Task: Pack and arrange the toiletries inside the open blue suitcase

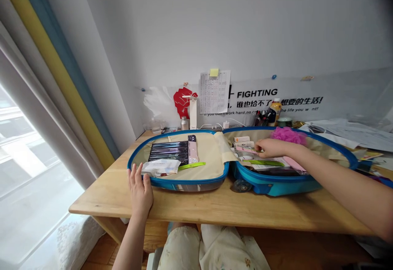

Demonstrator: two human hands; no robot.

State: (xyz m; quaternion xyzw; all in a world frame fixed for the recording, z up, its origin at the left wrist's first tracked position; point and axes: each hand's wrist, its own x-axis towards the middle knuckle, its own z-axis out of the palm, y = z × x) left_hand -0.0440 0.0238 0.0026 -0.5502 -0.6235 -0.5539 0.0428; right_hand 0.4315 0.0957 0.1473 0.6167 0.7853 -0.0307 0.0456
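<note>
A blue suitcase (276, 187) lies opened flat on the wooden table. My left hand (140, 186) rests with fingers spread against the front left rim of its lid half. My right hand (266, 148) reaches into the other half, fingers closed at the end of a flat pink item (246, 150). Beside that item are a small white and orange box (242, 139), white containers and a green strip (264, 163). A pink mesh puff (288, 136) sits behind my right forearm. The lid half holds a pack of toothbrushes (168, 151), a white packet (161, 166) and another green strip (193, 165).
Along the wall stand a white lamp (193, 113), a small metallic bottle (184, 123), a yellow-labelled bottle (274, 112) and pens. Papers (333, 132) lie at the back right. The table's front edge (215, 221) is above my lap. A curtain hangs at left.
</note>
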